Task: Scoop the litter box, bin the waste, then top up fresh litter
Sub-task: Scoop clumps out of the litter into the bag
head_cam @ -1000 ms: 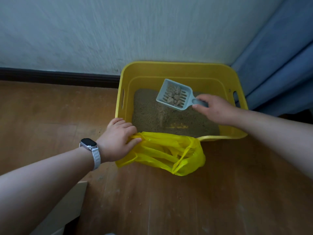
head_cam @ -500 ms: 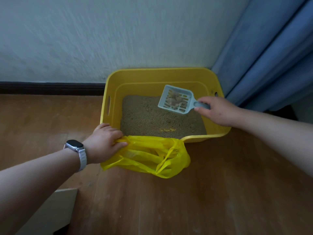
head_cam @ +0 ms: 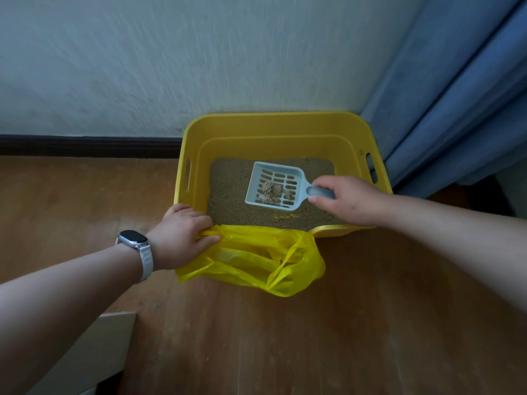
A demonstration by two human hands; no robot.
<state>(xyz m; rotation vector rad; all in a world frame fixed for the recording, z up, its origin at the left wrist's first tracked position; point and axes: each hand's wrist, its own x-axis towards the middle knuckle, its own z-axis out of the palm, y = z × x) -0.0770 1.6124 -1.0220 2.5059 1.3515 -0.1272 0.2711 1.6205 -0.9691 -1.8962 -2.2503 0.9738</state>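
Gripping scoop (head_cam: 276, 174) level in right hand (head_cam: 353, 201), retaining clumps (head_cam: 271, 190); clutching bag (head_cam: 256, 259) in left hand (head_cam: 180, 238) at near rim of box (head_cam: 271, 117), likely shortening transfer.

We count two hands, our left hand (head_cam: 182, 238) and our right hand (head_cam: 350, 201). One yellow litter box (head_cam: 273, 124) lies beyond both. One grey scoop (head_cam: 285, 178) is in the right hand, carrying perhaps four clumps (head_cam: 273, 189), too bunched to number surely. One yellow plastic bag (head_cam: 256, 258) is in the left hand. One watch (head_cam: 133, 239) sits behind the left hand, one pale board (head_cam: 94, 352) lies below that arm, and one blue curtain (head_cam: 456, 95) hangs beyond the right hand.
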